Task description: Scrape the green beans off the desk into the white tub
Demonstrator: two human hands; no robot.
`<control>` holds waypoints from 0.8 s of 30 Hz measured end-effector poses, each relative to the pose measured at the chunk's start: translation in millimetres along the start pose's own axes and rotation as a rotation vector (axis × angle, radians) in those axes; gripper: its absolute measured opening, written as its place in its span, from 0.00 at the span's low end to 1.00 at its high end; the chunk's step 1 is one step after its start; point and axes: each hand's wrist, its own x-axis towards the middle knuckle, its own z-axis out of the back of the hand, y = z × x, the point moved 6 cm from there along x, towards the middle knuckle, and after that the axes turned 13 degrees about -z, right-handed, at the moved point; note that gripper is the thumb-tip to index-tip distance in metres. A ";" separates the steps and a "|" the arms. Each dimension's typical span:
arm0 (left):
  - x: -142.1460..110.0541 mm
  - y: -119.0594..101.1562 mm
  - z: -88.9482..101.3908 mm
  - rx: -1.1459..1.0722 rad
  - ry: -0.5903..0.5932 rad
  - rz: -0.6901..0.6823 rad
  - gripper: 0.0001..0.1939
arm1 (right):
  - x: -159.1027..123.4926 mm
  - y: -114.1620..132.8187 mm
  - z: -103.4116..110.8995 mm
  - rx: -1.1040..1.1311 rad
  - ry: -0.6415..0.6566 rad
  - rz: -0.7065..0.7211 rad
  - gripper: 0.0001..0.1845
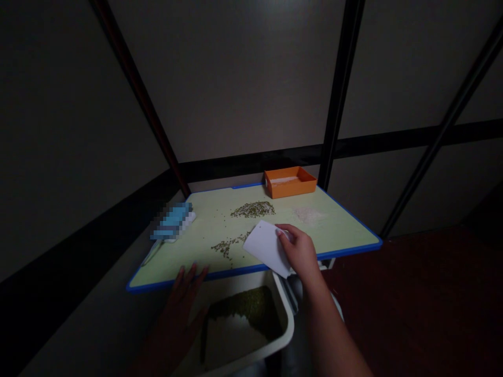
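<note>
V. dim pic. My R hand (pixel 301 248) & thin white card (pixel 264 242) in it catch more light than my shadowed L hand (pixel 184 297). Soft glare on smooth grey wall panel (pixel 271 21), high beyond both; flat light-blue object (pixel 173 220) past L hand's pixelated.

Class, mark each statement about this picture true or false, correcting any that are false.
1. The right hand holds a white card. True.
2. The orange tray stands on the far side of the table. True.
3. The left hand is touching the orange tray. False: it is at the table's near edge.
4. Green grains lie on the table. True.
5. The pale bin stands on the table. False: it is below the near edge.
</note>
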 end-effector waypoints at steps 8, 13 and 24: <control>2.2 -4.9 4.3 0.003 -0.013 -0.009 0.30 | -4.2 6.9 10.7 -0.117 -0.024 0.011 0.18; 1.7 -5.1 6.7 0.008 -0.020 -0.010 0.30 | -4.3 8.1 18.2 -0.165 -0.085 -0.011 0.20; 1.6 -6.2 5.1 0.054 -0.017 -0.020 0.32 | -6.7 17.1 4.3 -0.132 -0.040 0.019 0.20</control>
